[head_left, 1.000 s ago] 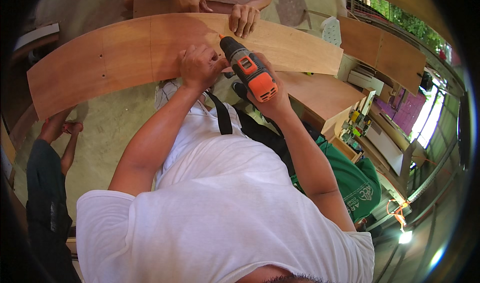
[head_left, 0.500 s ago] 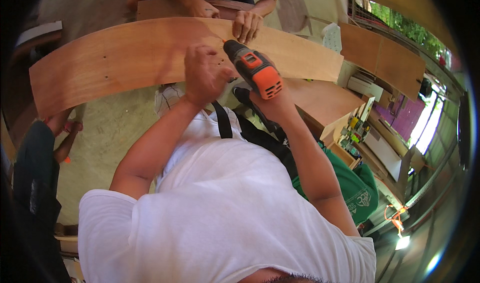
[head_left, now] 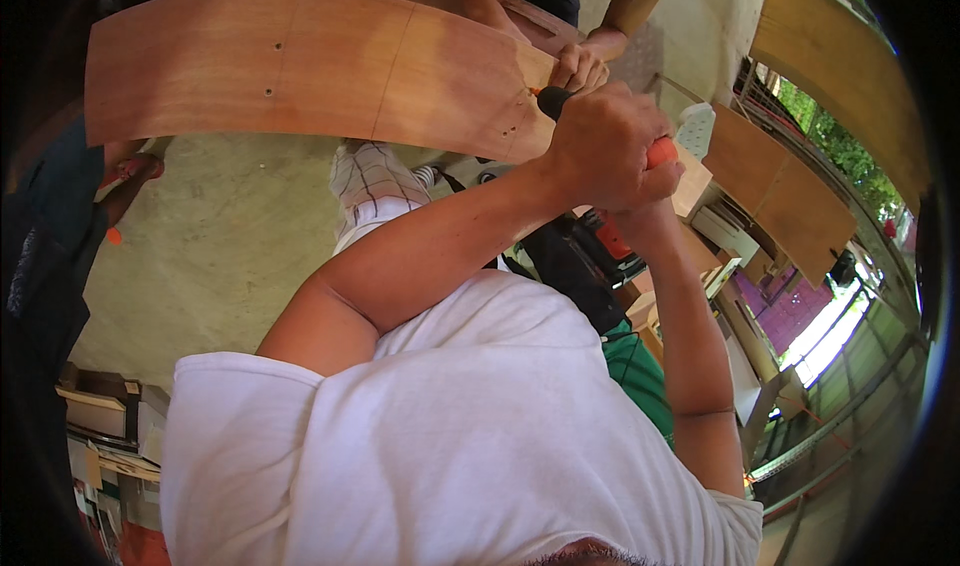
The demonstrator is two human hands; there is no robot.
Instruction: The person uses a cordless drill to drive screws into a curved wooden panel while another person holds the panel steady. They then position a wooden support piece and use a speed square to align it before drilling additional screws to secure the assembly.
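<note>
My left hand (head_left: 604,138) is closed over the top of a black and orange power drill (head_left: 553,102). Below it my right hand (head_left: 640,209) grips the drill from the handle side, its fingers largely hidden. Toward the left points the drill's bit, its tip at the face of a long curved wooden board (head_left: 330,61) near the right end. I cannot tell whether the tip is in the wood. Small dark holes and thin lines mark the board. Beside the bit, another person's hand (head_left: 582,68) rests at the board's edge.
Another person (head_left: 50,226) stands at the left. Wooden panels (head_left: 780,186) lean at the right beside a workbench area. Several boxes and boards (head_left: 105,416) lie at the lower left. Another drill-like orange and black tool (head_left: 610,236) is near my waist.
My left hand has gone from open beside the drill to closed over its top. The board and the other person's hands appear shifted within the view; the drill now points more to the left.
</note>
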